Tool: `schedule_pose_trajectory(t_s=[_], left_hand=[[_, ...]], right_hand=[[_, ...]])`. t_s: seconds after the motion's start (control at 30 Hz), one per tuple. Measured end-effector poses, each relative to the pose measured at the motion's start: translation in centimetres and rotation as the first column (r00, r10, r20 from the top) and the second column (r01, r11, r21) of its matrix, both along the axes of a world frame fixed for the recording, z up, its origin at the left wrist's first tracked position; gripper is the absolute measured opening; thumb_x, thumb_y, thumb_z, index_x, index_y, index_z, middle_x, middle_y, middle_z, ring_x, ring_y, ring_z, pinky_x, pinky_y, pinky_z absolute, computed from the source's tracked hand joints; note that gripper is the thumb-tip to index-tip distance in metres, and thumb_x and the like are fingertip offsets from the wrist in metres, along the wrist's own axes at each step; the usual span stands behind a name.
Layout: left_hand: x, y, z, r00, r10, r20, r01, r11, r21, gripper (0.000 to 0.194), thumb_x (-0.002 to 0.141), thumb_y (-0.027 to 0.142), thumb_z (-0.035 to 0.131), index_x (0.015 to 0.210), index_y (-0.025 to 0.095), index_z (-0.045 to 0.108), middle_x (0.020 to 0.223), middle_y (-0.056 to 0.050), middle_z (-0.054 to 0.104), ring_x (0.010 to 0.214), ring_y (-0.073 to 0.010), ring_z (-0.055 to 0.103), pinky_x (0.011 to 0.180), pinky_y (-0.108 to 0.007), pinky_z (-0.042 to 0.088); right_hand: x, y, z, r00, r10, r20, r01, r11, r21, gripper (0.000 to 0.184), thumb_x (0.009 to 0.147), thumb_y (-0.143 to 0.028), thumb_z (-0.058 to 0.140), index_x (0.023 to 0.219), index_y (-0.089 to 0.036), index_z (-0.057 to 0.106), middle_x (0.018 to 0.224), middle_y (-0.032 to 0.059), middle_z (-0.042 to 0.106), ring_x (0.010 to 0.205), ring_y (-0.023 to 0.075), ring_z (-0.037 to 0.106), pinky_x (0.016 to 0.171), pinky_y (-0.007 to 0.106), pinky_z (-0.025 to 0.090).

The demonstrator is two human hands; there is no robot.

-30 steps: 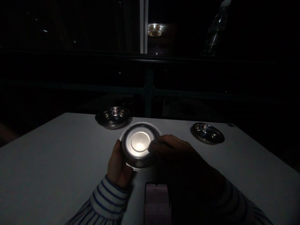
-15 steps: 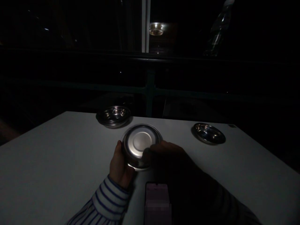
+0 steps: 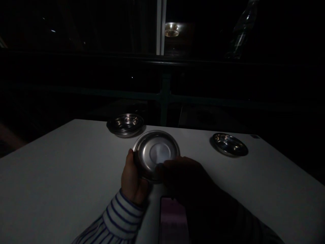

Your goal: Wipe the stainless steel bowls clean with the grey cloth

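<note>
A round stainless steel dish (image 3: 162,145) is held tilted above the table, its shiny underside facing me. My left hand (image 3: 133,181) grips its left rim, with the thumb up along the side and the other fingers mostly hidden behind it. Dark in shadow, my right hand (image 3: 188,174) closes on the lower right edge, a fingertip or thumb resting on the underside. Its other fingers cannot be made out. Below the dish, a phone (image 3: 173,217) with a dim lit screen is partly covered by the right arm.
Several nested steel dishes (image 3: 125,126) stand at the back left of the white table (image 3: 76,176). Another steel dish (image 3: 230,145) sits at the back right. Beyond the table's far edge is a dark window with a pale frame post (image 3: 160,27) and a clear bottle (image 3: 241,34).
The held dish has tipped and shifted slightly, and the shine on its underside has moved. Both hands stay on it. The whole view has swung a little to the left.
</note>
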State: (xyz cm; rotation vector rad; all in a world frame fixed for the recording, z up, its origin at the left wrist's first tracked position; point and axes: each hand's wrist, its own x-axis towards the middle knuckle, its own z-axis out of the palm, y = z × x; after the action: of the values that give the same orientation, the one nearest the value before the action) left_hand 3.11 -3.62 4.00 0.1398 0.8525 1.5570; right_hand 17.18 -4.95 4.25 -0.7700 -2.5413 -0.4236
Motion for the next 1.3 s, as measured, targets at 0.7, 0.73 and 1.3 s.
schedule_pose_trajectory(t_s=[0.7,0.73,1.3], left_hand=[[0.45,-0.56,-0.29,0.994,-0.008,-0.107,0.011,0.999,0.03,0.035,0.08,0.041,0.051,0.094,0.012,0.064,0.076,-0.006,0.07,0.073,-0.0192,0.066,0.069,-0.029,0.052],[0.45,-0.57,-0.33,0.994,-0.018,-0.109,0.021,0.999,0.028,0.035,0.08,0.041,0.051,0.094,0.012,0.064,0.076,-0.006,0.07,0.072,-0.0191,0.066,0.069,-0.029,0.052],[0.24,-0.46,-0.06,0.993,0.022,-0.119,-0.022,1.0,0.008,0.036,0.084,0.04,0.043,0.092,0.013,0.065,0.077,-0.006,0.07,0.073,-0.0186,0.066,0.067,-0.028,0.053]], right_hand=[[-0.22,-0.38,0.49,0.999,-0.004,-0.049,0.009,0.995,0.094,0.018,0.081,-0.018,0.046,0.098,-0.02,0.053,0.083,0.0035,0.058,0.07,0.0166,0.047,0.057,0.031,0.033],[-0.22,-0.39,0.48,0.998,-0.001,-0.062,0.007,0.995,0.103,0.018,0.081,-0.017,0.046,0.097,-0.019,0.053,0.086,0.0042,0.059,0.071,0.0165,0.047,0.057,0.031,0.034],[-0.43,-0.72,0.0,0.997,-0.072,-0.02,0.072,0.996,0.045,0.017,0.079,-0.018,0.05,0.096,-0.02,0.055,0.085,0.0029,0.06,0.068,0.0158,0.049,0.056,0.03,0.034]])
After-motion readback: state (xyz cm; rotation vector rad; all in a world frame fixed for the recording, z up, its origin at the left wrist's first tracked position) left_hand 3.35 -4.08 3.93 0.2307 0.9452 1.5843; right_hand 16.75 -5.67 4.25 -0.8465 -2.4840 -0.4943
